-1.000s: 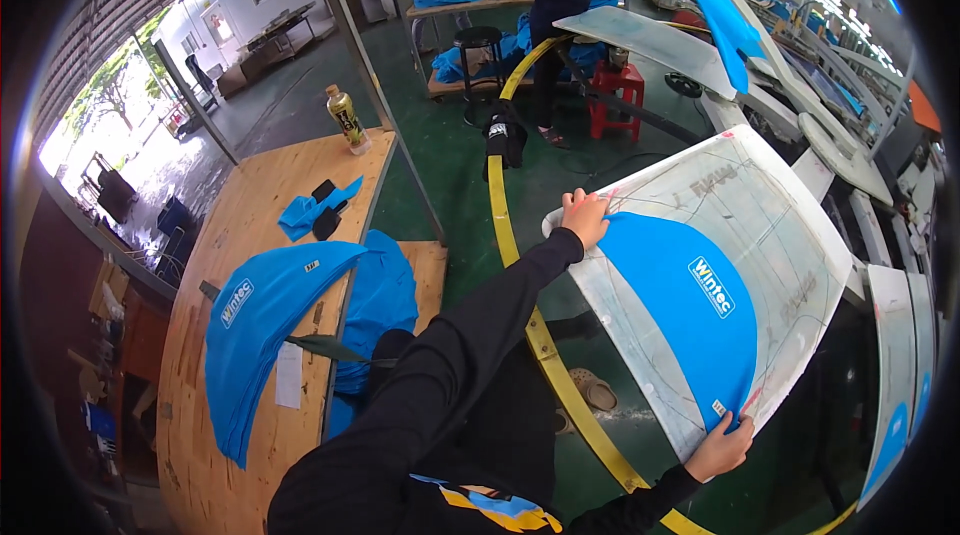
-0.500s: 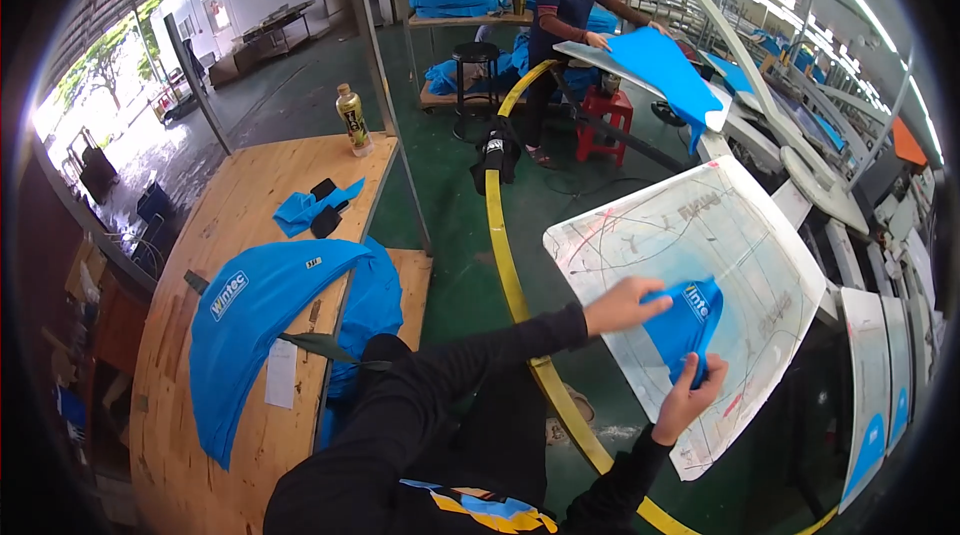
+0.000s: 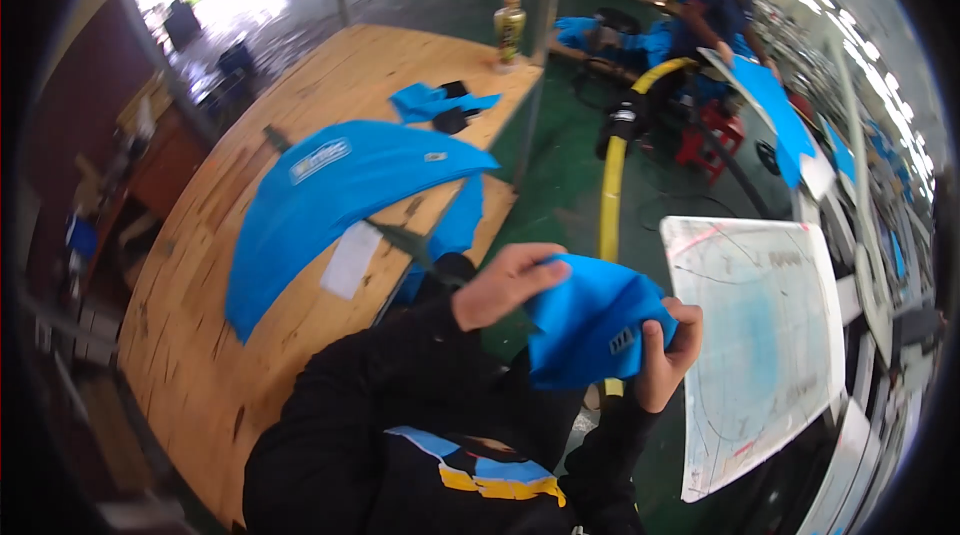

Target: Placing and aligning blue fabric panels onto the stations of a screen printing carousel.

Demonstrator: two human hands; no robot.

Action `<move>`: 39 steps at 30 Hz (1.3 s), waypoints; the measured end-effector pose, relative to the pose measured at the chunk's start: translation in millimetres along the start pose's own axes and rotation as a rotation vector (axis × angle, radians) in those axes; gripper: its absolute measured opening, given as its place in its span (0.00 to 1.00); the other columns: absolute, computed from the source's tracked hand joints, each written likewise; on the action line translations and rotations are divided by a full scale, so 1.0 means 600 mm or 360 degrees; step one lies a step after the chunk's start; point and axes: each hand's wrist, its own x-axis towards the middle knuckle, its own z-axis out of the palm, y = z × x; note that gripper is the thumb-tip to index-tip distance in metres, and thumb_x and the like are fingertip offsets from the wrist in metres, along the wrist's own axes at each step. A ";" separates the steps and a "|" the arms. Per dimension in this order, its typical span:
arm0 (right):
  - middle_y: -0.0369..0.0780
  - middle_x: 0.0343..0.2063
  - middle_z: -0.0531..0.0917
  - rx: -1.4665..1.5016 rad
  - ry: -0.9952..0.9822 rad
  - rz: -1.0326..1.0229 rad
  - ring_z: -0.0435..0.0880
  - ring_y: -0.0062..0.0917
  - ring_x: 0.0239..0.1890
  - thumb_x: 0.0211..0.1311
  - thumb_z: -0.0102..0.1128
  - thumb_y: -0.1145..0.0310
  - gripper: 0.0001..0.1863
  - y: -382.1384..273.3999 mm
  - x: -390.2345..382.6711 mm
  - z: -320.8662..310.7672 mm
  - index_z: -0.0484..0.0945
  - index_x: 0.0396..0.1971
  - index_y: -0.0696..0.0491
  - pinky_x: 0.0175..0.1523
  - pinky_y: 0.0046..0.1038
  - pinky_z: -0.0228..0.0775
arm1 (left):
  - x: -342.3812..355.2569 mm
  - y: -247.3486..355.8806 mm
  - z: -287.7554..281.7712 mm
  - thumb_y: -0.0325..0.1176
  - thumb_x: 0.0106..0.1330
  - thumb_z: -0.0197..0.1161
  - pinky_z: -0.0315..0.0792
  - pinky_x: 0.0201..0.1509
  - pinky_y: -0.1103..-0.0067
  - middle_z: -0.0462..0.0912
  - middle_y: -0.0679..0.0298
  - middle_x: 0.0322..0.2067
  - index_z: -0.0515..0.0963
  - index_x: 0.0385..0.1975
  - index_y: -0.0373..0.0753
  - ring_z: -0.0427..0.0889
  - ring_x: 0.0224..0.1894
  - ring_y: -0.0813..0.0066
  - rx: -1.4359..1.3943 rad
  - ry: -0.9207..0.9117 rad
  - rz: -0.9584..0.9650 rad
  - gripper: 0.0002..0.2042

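The person's left hand [image 3: 505,283] and right hand [image 3: 668,355] are both gripping a bunched piece of bright blue fabric [image 3: 592,323], which is hanging crumpled between them, above the green floor [image 3: 560,185] and in front of the black-sleeved chest. The left fingers are curling over the cloth's upper left edge, pinching the soft folds; the right fingers are wrapping closed around its right corner, the thumb pressing into the front near a small printed mark. The fabric is looking thin and smooth, creasing into broad angular pleats.

Just to the right, a flat white printing board [image 3: 765,355] is lying bare, its surface scuffed with faint curved lines and a pale blue stain in the middle; the cloth is sitting beside its left edge, apart from its face. A yellow hose [image 3: 610,185] is curving across the floor behind the cloth.

To the left, a curved blue fabric panel [image 3: 330,200] with a white printed patch is resting spread out on a wooden table [image 3: 200,335] of grainy, scratched plywood. Smaller blue scraps [image 3: 440,100] and a bottle [image 3: 509,30] are standing farther back on it. In the distance another person [image 3: 725,20] in dark blue is leaning over a blue-covered board [image 3: 775,110].
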 end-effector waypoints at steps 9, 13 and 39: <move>0.35 0.30 0.74 0.0957 -0.0156 0.0367 0.75 0.19 0.35 0.58 0.64 0.62 0.20 0.070 -0.063 0.002 0.65 0.43 0.52 0.41 0.22 0.70 | -0.381 0.008 -0.196 0.39 0.70 0.52 0.71 0.46 0.79 0.79 0.65 0.37 0.74 0.43 0.36 0.78 0.42 0.77 -0.0325 0.1424 0.0184 0.12; 0.43 0.47 0.75 0.0388 0.0173 -0.0204 0.77 0.23 0.46 0.68 0.49 0.60 0.21 0.096 -0.048 0.028 0.62 0.56 0.53 0.49 0.22 0.72 | -0.478 0.011 -0.225 0.43 0.72 0.50 0.72 0.46 0.76 0.79 0.67 0.38 0.75 0.43 0.42 0.78 0.42 0.75 -0.0792 0.1378 0.0602 0.12; 0.35 0.39 0.82 0.0309 -0.0885 0.0337 0.77 0.14 0.39 0.63 0.60 0.69 0.07 0.332 0.291 0.534 0.78 0.38 0.55 0.45 0.17 0.67 | -0.515 0.062 -0.496 0.42 0.70 0.56 0.64 0.44 0.84 0.74 0.69 0.37 0.76 0.37 0.37 0.70 0.42 0.84 0.0188 0.2442 0.0265 0.13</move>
